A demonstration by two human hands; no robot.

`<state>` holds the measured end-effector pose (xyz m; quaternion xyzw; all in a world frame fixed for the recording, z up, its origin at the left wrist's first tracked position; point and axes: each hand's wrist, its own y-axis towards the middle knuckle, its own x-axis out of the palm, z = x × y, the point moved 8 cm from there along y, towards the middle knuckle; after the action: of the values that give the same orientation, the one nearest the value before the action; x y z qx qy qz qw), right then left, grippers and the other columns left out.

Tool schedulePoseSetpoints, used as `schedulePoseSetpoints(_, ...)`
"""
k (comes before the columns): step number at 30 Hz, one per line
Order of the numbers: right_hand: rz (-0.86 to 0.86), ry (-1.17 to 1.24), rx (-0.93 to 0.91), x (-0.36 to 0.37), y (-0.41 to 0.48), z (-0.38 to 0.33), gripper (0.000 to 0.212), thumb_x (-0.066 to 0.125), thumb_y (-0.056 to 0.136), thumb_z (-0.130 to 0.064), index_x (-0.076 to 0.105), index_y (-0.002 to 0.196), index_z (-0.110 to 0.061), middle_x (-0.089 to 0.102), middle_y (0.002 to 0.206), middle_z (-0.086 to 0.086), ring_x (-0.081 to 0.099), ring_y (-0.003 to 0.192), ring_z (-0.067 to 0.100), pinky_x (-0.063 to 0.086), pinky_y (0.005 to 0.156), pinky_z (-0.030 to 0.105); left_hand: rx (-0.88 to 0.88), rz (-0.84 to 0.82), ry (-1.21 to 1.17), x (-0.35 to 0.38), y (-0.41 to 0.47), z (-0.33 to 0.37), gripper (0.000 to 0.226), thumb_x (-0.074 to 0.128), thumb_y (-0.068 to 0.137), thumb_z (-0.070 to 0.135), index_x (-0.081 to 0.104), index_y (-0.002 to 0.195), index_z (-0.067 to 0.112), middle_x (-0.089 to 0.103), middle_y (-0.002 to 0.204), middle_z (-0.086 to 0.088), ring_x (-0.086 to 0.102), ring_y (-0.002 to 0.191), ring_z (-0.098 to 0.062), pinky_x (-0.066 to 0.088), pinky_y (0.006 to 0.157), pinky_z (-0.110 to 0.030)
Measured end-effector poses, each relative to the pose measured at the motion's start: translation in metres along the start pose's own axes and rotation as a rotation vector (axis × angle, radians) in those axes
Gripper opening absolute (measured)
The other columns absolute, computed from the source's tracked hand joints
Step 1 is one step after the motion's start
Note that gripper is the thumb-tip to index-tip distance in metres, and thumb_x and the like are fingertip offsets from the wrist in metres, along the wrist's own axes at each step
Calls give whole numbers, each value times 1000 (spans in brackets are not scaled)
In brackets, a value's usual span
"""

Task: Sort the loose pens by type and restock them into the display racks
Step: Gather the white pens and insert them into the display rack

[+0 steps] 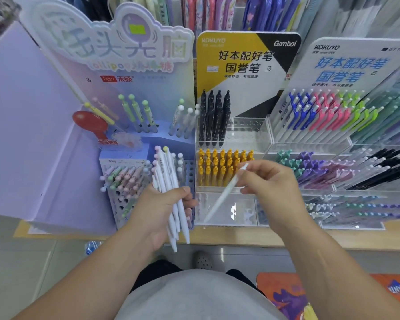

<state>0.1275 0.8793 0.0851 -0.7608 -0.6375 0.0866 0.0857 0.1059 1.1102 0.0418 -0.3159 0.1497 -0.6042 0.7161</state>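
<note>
Gripping bundle of white plastic pens (168, 179) at centre frame in left hand (157, 211), fingers curled round, evidently as unsorted stock. Pinching one slim white pen (224, 195) in right hand (270, 183), tip down, before clear acrylic rack of yellow pens (247, 137); probably checking type.

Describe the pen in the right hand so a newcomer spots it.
Find the yellow-and-black sign in the middle, with yellow pens racked below. In front of those, the right hand pinches one white pen, slanted and alone, unlike the bundle in the left hand.
</note>
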Motion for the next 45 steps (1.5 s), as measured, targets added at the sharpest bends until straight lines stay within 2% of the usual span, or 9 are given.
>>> schedulePoseSetpoints(3, 46, -154, -82, -15, 2, 5, 10, 76, 84, -7, 75, 89, -15, 72, 80, 7, 69, 76, 22, 59, 71, 31, -44, 24, -76, -13, 0, -7, 3, 67, 89, 4, 66, 90, 2, 66, 68, -11, 65, 53, -18, 55, 48, -29)
schedulePoseSetpoints(7, -45, -363, -182, -2, 1, 25, 20, 77, 83, -8, 73, 94, -24, 70, 81, -6, 67, 74, 8, 55, 69, 22, -65, 39, -103, -26, 0, -15, 7, 70, 87, 9, 67, 91, 5, 66, 67, -6, 64, 55, -17, 55, 50, -27)
schedulePoseSetpoints(10, -117, -484, -268, 16, -3, 44, 23, 78, 82, -7, 75, 99, -23, 69, 84, -11, 66, 75, 4, 52, 68, 15, -70, 25, -139, -26, -2, -18, 10, 69, 86, 7, 67, 96, 6, 65, 66, -6, 64, 55, -17, 56, 52, -29)
schedulePoseSetpoints(15, -186, -671, -347, 33, -3, 67, 21, 79, 83, -14, 77, 103, -22, 70, 89, -13, 65, 75, 0, 55, 71, 20, -88, -2, -185, -22, -6, -22, 13, 65, 89, 3, 68, 101, 9, 65, 66, -6, 62, 55, -17, 58, 54, -29)
schedulePoseSetpoints(20, -196, -772, -420, 40, 0, 64, 21, 78, 85, -19, 76, 105, -23, 64, 85, -17, 59, 67, -4, 48, 66, 14, -66, -4, -182, -23, -9, -21, 12, 63, 91, 0, 65, 100, 7, 64, 66, -7, 62, 55, -18, 58, 54, -30)
schedulePoseSetpoints(27, -216, -875, -433, 47, 3, 78, 24, 77, 85, -20, 75, 108, -24, 74, 95, -7, 56, 63, 0, 45, 66, 16, -86, -8, -225, -25, -8, -18, 9, 65, 89, 3, 69, 95, 9, 65, 70, -9, 64, 58, -19, 59, 56, -31)
schedulePoseSetpoints(30, -206, -932, -412, 54, 3, 88, 23, 76, 84, -22, 72, 106, -26, 74, 92, -8, 65, 67, 9, 50, 63, 26, -89, -12, -238, -23, -8, -17, 10, 64, 90, 3, 69, 96, 9, 65, 71, -9, 63, 58, -20, 59, 57, -30)
schedulePoseSetpoints(35, -157, -1051, -540, 65, 4, 92, 18, 74, 85, -24, 69, 102, -21, 73, 82, 1, 69, 66, 25, 55, 53, 38, -87, -23, -223, -20, -8, -14, 11, 63, 90, 3, 69, 97, 9, 66, 71, -8, 64, 56, -18, 58, 54, -30)
schedulePoseSetpoints(45, -211, -1122, -711, 79, 1, 89, 21, 79, 77, -19, 68, 95, -17, 71, 72, 1, 64, 56, 27, 50, 44, 31, -77, -59, -216, -15, -11, -7, 18, 62, 89, 2, 67, 106, 6, 66, 69, -8, 65, 55, -18, 58, 54, -29)
